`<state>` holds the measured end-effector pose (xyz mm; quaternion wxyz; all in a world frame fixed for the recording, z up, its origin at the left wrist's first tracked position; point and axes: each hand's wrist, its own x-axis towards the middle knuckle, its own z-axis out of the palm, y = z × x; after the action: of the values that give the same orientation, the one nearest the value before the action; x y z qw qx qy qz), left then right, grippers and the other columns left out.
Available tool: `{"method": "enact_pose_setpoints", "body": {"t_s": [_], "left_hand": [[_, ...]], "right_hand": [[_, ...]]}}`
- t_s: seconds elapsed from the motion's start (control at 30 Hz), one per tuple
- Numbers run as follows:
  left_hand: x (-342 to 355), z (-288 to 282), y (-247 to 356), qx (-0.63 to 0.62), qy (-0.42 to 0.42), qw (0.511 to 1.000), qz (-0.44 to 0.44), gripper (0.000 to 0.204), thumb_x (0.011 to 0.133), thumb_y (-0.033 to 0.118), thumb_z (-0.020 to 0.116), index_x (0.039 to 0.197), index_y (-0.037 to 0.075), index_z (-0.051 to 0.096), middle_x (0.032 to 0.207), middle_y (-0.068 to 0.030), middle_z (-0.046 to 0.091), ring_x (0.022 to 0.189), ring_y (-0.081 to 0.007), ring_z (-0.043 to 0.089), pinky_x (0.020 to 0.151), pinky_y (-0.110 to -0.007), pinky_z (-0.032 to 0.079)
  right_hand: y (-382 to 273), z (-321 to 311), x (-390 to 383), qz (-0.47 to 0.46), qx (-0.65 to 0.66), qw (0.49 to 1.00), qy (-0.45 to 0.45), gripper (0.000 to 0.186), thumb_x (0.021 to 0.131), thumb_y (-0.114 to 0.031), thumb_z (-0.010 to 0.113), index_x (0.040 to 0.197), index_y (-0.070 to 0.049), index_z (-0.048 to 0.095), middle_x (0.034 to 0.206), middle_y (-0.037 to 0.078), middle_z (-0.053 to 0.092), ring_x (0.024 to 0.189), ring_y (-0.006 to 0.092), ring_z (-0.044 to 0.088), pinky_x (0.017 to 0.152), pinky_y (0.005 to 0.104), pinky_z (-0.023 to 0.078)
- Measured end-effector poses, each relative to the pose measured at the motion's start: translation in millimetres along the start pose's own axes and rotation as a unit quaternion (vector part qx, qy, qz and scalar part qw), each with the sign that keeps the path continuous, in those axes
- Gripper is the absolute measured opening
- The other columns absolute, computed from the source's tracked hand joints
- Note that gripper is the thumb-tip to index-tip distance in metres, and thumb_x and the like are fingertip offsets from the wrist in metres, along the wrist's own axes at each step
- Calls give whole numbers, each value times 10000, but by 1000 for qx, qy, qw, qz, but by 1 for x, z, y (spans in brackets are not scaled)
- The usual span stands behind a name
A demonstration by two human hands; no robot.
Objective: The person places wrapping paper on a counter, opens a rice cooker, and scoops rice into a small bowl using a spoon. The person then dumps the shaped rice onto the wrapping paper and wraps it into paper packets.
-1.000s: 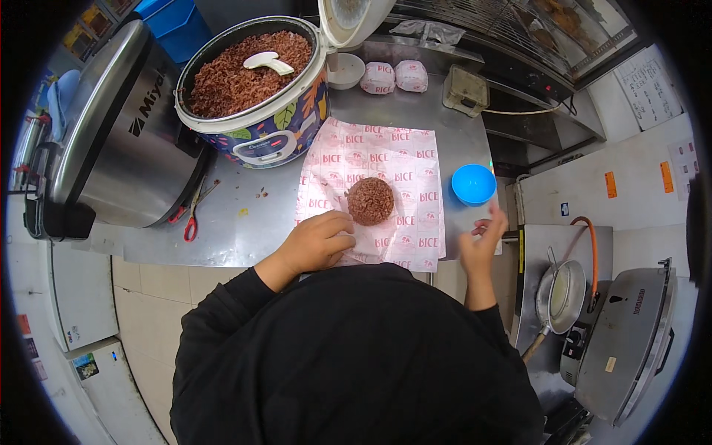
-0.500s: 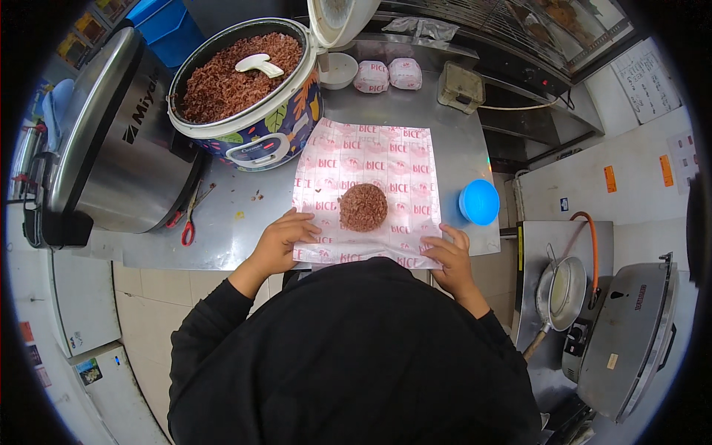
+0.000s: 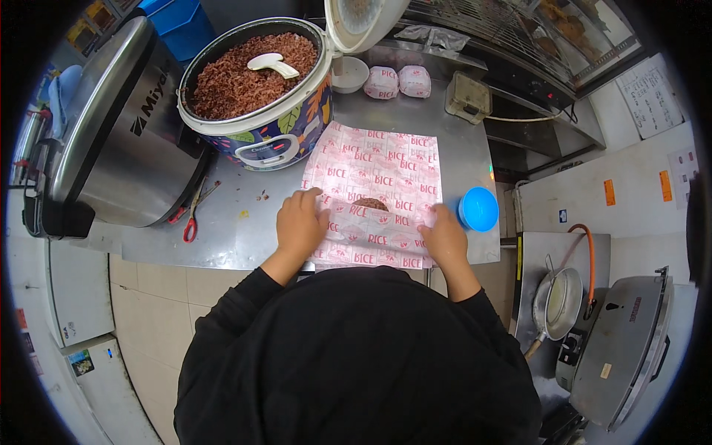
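A sheet of white wrapping paper (image 3: 353, 159) with pink print lies on the steel table in front of me. Its near edge is folded up over a round mound of brown-red rice (image 3: 371, 202), so only the mound's far rim shows. My left hand (image 3: 301, 224) pinches the fold at its left corner, fingers curled. At the right corner my right hand (image 3: 446, 239) grips the same fold, thumb and fingers closed. More wrapping paper shows beneath the fold, close to my body.
A patterned rice cooker (image 3: 297, 137) full of the same rice, a white paddle (image 3: 273, 65) on top, stands back left. Beyond the paper are two wrapped packets (image 3: 382, 82), a white bowl (image 3: 349, 75) and a clear box (image 3: 468, 97). Right: a blue cup (image 3: 478, 209). Left: red-handled scissors (image 3: 191, 222).
Both hands have lifted the paper's near edge and carried it away from me over the rice, covering most of the mound. The view has shifted slightly.
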<state>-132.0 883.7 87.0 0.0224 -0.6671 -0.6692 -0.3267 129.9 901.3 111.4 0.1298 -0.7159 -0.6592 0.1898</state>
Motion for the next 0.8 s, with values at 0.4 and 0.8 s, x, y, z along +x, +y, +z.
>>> {"method": "enact_pose_setpoints", "body": {"t_s": [0.4,0.8], "left_hand": [[-14,8,15,-63,-70,915,392,395,690,186,629,1084,182,607,922,-2,503,830,-181,468,697,-328,397],[-8,11,15,-67,-64,938,334,514,670,365,695,1155,261,560,1030,-41,486,889,-236,456,713,-362,399]], "right_hand": [[-52,15,162,-168,-156,945,-234,368,669,-268,679,990,-107,600,982,116,624,918,283,589,779,378,459],[-56,4,142,-294,-86,931,-197,156,679,-157,581,775,-50,641,806,155,638,773,312,609,693,387,478]]}}
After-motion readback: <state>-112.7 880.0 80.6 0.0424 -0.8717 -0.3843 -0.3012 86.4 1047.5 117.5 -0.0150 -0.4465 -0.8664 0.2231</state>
